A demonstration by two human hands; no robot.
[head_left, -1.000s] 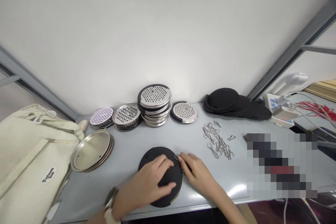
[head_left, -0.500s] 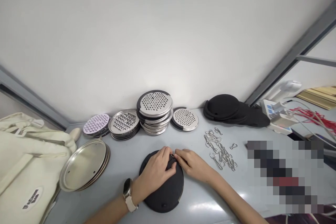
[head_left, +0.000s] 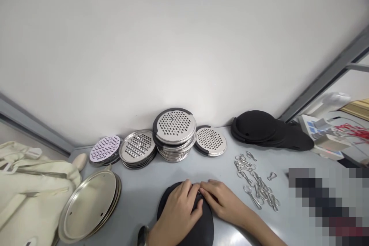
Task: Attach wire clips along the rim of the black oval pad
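Observation:
A round black disc-shaped piece [head_left: 204, 226] lies flat on the table in front of me, its lower part cut off by the frame's edge. Across it rests my left hand [head_left: 179, 212], with thumb and fingers closed around the disc's upper edge. My right hand [head_left: 221, 200] pinches at the same edge, and its fingertips meet those of the left. Whatever small part sits between the fingertips is hidden. Nearest to the right hand is a loose pile of silver snap hooks [head_left: 261, 188] on the table.
Along the wall stand a lilac grater disc [head_left: 105, 148], stacked metal graters [head_left: 138, 147], a taller grater stack [head_left: 175, 126] and a single grater [head_left: 211, 141]. Black discs [head_left: 255, 125] lie at back right. Metal plates [head_left: 89, 207] and a cream bag [head_left: 31, 196] are at left.
The view has tilted upward and shifted, so the table's things appear lower. Both hands stay at the black disc's upper edge, with the fingertips now closer together.

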